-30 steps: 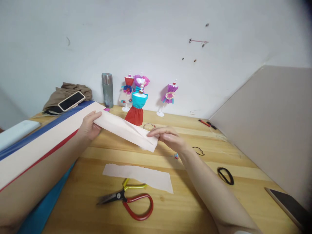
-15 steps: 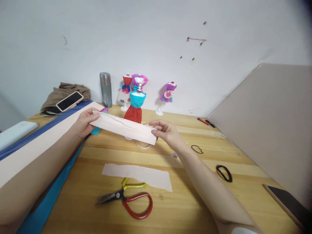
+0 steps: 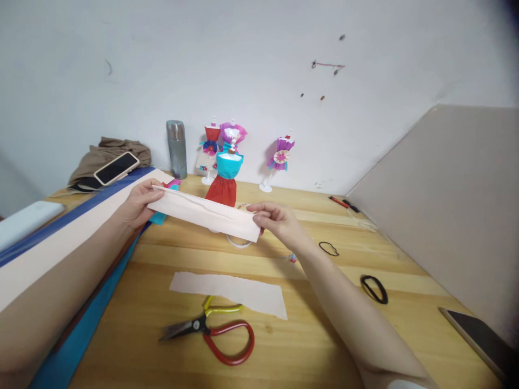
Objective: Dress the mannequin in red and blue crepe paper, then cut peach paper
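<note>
A pale pink folded strip of paper [image 3: 203, 212] is stretched between my hands above the table, sloping down to the right. My left hand [image 3: 141, 202] pinches its left end, thumb on top. At the lower right end, my right hand [image 3: 278, 221] grips it between thumb and fingers. Below, a second pale strip with a ragged edge [image 3: 243, 292] lies flat on the wood. Scissors [image 3: 198, 324] with one yellow and one red handle rest partly against that strip, blades pointing left. Just behind the held strip stands a small dress form [image 3: 229, 167] in turquoise and red.
More dressed forms [image 3: 280, 154] and a grey flask [image 3: 177, 150] stand by the wall. At left are a phone [image 3: 117, 168] on brown cloth and long coloured sheets [image 3: 87, 324]. Black hair ties [image 3: 373, 289] and a dark tablet-like device [image 3: 474, 335] lie at right.
Almost nothing differs. Both hands still hold the strip, which has tilted very slightly; the view has shifted a touch.
</note>
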{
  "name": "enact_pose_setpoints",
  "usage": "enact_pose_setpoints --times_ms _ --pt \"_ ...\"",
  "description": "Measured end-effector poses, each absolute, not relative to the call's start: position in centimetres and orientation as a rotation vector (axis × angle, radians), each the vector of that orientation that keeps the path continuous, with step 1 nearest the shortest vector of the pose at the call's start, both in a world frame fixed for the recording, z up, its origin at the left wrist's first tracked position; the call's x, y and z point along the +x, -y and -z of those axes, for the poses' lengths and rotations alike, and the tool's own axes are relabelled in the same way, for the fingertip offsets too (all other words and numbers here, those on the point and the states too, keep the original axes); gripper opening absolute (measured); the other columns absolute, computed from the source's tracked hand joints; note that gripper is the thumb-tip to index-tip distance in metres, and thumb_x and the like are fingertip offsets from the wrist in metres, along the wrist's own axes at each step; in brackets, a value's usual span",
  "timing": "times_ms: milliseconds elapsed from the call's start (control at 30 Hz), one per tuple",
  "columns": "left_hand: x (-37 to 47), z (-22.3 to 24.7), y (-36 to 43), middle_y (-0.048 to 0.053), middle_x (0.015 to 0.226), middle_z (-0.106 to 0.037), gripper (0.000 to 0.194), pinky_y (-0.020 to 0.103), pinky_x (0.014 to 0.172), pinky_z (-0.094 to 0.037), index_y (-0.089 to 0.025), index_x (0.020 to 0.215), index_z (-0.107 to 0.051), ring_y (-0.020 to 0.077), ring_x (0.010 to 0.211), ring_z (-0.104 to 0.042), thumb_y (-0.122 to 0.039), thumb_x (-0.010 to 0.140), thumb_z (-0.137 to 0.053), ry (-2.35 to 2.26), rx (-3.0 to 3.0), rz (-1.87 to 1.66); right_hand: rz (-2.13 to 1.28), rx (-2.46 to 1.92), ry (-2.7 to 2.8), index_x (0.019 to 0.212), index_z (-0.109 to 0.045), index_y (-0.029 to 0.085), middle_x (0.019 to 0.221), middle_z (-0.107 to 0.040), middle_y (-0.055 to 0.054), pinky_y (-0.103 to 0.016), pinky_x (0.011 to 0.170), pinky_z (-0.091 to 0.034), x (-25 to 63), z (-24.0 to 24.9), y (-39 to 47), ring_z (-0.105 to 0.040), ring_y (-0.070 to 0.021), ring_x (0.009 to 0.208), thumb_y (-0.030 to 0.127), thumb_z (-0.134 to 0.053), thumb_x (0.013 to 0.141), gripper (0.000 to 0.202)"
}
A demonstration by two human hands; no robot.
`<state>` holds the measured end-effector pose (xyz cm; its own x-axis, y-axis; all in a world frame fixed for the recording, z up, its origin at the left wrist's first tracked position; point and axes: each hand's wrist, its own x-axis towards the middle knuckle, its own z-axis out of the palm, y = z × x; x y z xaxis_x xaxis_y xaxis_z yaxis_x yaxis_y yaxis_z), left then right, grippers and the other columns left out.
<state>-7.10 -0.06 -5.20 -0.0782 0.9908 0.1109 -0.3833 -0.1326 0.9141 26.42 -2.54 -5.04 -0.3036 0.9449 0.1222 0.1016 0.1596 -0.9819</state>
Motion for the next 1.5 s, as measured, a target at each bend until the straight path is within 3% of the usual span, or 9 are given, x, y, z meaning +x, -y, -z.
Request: enact_pose_setpoints --times_ms 300,500,700,1033,1500 --pt "-8.0 6.0 -1.0 0.003 0.064 -0.070 0.022 0.022 0.053 -0.051 -0.018 0.067 -0.067 0.0152 0.055 -0.063 -0.008 0.055 -0.081 -0.919 1.034 -1.477 -1.119 -1.064 1.707 0.097 -0.071 0.015 0.060 -0.063 0.003 -0.026 0.050 -0.047 26.4 5.0 2.7 -0.057 -0.0115 0.048 0.029 -0.066 0.072 0.029" --pt "-8.5 6.7 -1.5 0.006 0.060 -0.069 0.015 0.019 0.044 -0.047 -0.014 0.067 -0.071 0.0132 0.047 -0.060 -0.011 0.055 -0.080 -1.040 1.060 -1.354 -0.929 -1.091 1.848 0.097 -0.072 0.015 0.064 -0.065 0.000 -0.027 0.052 -0.046 26.0 4.8 3.6 -0.057 -0.0125 0.050 0.023 -0.057 0.076 0.027" --pt "-8.6 6.8 -1.9 0.006 0.054 -0.066 0.010 0.020 0.042 -0.049 -0.012 0.061 -0.069 0.0133 0.044 -0.058 -0.009 0.054 -0.075 -1.121 1.065 -1.282 -0.690 -1.091 1.972 0.093 -0.076 0.016 0.073 -0.069 -0.004 -0.029 0.059 -0.047 25.9 4.9 3.9 -0.063 -0.0175 0.065 0.019 -0.053 0.078 0.028" --pt "-8.7 6.7 -1.7 0.005 0.061 -0.071 0.025 0.018 0.049 -0.053 -0.011 0.067 -0.072 0.0133 0.052 -0.064 -0.016 0.045 -0.083 -1.242 1.110 -1.109 -0.631 -1.188 2.033 0.081 -0.072 0.015 0.070 -0.069 -0.004 -0.026 0.060 -0.046 25.9 4.8 3.4 -0.062 -0.0161 0.063 0.012 -0.047 0.072 0.027" --pt "-9.0 7.1 -2.0 0.001 0.061 -0.069 0.027 0.018 0.052 -0.053 -0.014 0.066 -0.070 0.0109 0.054 -0.063 -0.020 0.045 -0.086 -1.265 1.122 -1.021 -0.760 -1.310 2.076 0.073 -0.065 0.015 0.058 -0.063 -0.001 -0.023 0.056 -0.040 26.2 5.2 2.7 -0.057 -0.0135 0.055 0.004 -0.047 0.071 0.022"
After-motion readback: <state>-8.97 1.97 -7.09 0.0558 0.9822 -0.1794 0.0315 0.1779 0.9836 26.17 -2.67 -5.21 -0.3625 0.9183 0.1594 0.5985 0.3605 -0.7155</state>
